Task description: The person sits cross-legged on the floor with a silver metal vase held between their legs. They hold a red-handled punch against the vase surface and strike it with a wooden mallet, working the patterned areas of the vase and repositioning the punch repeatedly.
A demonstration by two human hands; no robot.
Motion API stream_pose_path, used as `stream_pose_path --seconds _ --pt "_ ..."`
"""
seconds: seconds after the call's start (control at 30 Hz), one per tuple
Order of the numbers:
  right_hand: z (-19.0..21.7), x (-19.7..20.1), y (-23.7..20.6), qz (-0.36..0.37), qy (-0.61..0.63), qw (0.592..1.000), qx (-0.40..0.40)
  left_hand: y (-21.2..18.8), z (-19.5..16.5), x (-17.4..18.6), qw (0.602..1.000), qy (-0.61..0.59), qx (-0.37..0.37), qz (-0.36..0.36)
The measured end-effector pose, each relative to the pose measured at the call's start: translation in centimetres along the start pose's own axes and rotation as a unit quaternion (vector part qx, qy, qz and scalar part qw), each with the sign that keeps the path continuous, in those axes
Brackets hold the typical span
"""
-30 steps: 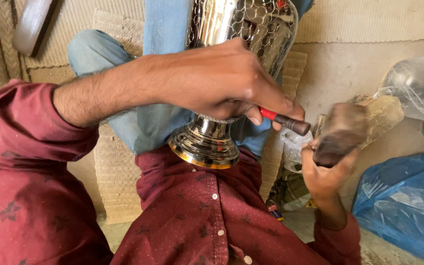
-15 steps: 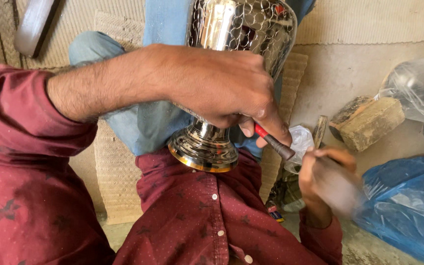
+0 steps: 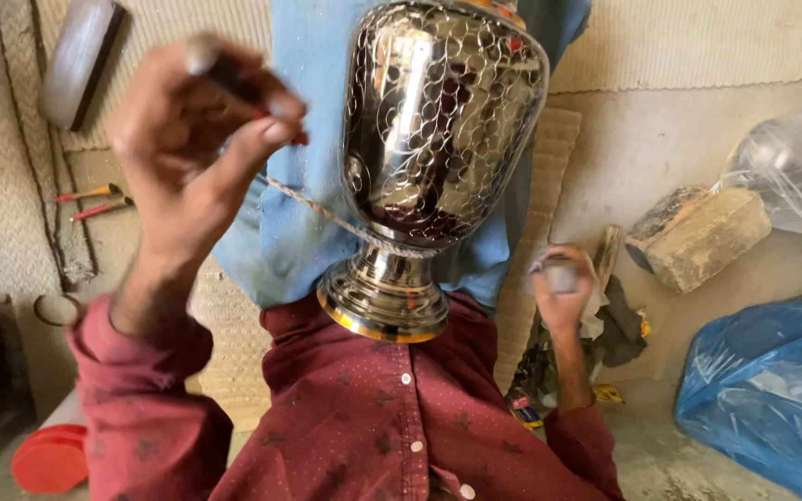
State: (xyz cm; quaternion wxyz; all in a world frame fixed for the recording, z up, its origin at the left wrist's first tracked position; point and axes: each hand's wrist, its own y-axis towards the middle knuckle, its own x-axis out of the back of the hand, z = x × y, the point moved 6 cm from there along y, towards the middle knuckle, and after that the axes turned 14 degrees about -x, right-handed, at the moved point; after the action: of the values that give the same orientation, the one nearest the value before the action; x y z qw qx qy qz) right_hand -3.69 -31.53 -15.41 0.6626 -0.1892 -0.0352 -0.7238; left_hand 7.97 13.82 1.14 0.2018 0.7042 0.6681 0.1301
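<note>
Lifted away from the vase (image 3: 438, 139) since the earlier frame, the left hand (image 3: 187, 139) is now raised beside it, and the right hand (image 3: 563, 288) is drawn up near the foot. The vase, a shiny engraved metal piece, is propped foot-first against the red shirt (image 3: 364, 417) and rests along the blue trouser leg (image 3: 299, 213); a thin cord (image 3: 327, 215) is passed around its narrow neck. It is judged stiff, fairly heavy and slippery on its polished belly, so a firmer hold is likely offered at the neck or the flared foot. A slim red-handled tool (image 3: 234, 79) is clamped in the left fingers (image 3: 276, 125). The right fingers are closed around a small grey object (image 3: 561, 276), too blurred to identify. A wooden block (image 3: 698, 237) and a blue plastic bag (image 3: 772, 390) are seen further right on the floor.
</note>
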Motion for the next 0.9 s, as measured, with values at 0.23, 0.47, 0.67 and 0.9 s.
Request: stream_pose_path --seconds 0.23,0.47,0.67,0.9 --pt "-3.3 -2.4 -1.9 0.131 -0.373 0.918 -0.008 -8.2 2.5 2.9 0.981 0.007 0.099 -0.165" --pt "1.6 -3.1 2.5 0.077 -0.347 0.934 0.022 -9.4 3.4 2.8 0.978 0.005 0.103 -0.183" --pt "1.2 -7.8 7.7 -0.001 -0.572 0.809 0.134 -9.1 2.8 2.2 0.981 0.016 0.1 -0.168" --pt "1.4 -10.2 11.1 -0.013 -0.588 0.807 0.055 -9.1 2.6 2.0 0.978 0.012 0.109 -0.179"
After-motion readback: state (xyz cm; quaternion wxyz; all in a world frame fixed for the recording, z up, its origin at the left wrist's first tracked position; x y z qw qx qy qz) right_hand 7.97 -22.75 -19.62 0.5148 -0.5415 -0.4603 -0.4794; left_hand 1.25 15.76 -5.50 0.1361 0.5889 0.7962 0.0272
